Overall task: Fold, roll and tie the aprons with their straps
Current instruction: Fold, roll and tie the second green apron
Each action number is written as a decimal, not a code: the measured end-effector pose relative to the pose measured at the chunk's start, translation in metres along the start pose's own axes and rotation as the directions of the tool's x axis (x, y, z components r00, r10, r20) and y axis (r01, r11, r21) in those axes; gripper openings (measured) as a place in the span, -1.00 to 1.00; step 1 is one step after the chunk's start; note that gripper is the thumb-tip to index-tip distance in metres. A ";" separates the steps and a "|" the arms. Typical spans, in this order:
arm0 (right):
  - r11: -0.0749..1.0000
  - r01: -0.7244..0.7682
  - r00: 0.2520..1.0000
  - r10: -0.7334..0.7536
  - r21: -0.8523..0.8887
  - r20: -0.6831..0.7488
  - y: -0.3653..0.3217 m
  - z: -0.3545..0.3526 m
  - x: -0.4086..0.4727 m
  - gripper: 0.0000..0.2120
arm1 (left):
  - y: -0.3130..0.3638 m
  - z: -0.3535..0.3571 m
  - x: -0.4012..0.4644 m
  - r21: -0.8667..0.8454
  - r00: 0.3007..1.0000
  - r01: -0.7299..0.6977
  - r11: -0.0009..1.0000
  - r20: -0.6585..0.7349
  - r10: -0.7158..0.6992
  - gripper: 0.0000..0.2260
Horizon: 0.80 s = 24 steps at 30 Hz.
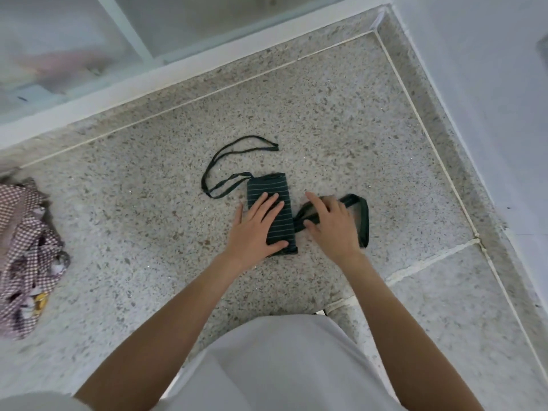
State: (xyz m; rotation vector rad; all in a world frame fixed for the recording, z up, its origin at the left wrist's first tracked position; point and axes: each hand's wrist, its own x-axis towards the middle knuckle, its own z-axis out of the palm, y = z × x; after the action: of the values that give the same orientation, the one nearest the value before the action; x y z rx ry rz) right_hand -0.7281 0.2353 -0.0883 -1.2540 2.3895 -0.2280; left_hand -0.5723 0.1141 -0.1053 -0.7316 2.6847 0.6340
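Two bare hands work low over the floor. The left hand (258, 229) lies flat with its fingers straight and slightly spread, pressing on the dark green apron (271, 213), thumb out toward the left edge of the cloth. The right hand (330, 225) sits just beside it; its fingers curl around the wide dark strap (360, 216), the forefinger pointing forward, though that hand is a little blurred and I cannot tell how tightly it grips. The apron is folded into a narrow, thick oblong, woven cloth with thin pale stripes running across it, and it lies on the speckled terrazzo floor (148, 232) near the middle of the bordered panel. From its right side the wide strap bunches together under the right hand and loops out in a limp band. From its far left corner a thin tie cord (221, 160) trails away in a long loose curve, doubled back on itself. The floor is smooth, grey-beige, flecked with brown chips and edged by pale inlaid lines. Well apart, at the left edge, a crumpled heap of purple-and-white checked cloth (26, 247) rests in soft folds. Beyond runs a white cabinet frame (139, 81) with frosted panels; blurred shapes show behind them, too hazy to tell.
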 end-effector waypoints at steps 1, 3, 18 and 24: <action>0.995 -0.002 0.999 0.005 -0.099 0.031 0.008 -0.003 0.008 -0.52 | 0.000 0.000 0.000 -0.001 1.000 0.004 1.000 0.007 -0.004 -0.25; 0.970 0.037 0.999 -0.043 -0.240 -0.019 0.020 -0.007 0.019 -0.65 | -0.001 -0.001 0.000 -0.012 1.000 0.004 1.000 0.011 -0.004 -0.25; 0.997 -0.059 0.995 0.055 0.053 0.084 0.083 -0.043 -0.007 -0.61 | -0.005 0.001 0.001 -0.114 0.999 -0.017 0.993 -0.040 0.013 -0.24; 0.958 0.152 0.973 -0.101 0.243 -0.208 0.015 -0.033 -0.001 -0.77 | -0.003 -0.003 -0.007 -0.386 0.963 -0.058 0.921 -0.264 -0.049 -0.45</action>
State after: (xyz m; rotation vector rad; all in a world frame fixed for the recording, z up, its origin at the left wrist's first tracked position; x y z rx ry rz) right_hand -0.7536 0.2430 -0.0637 -1.3124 2.3425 -0.7083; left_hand -0.5655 0.1135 -0.1013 -0.9737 2.8326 1.1749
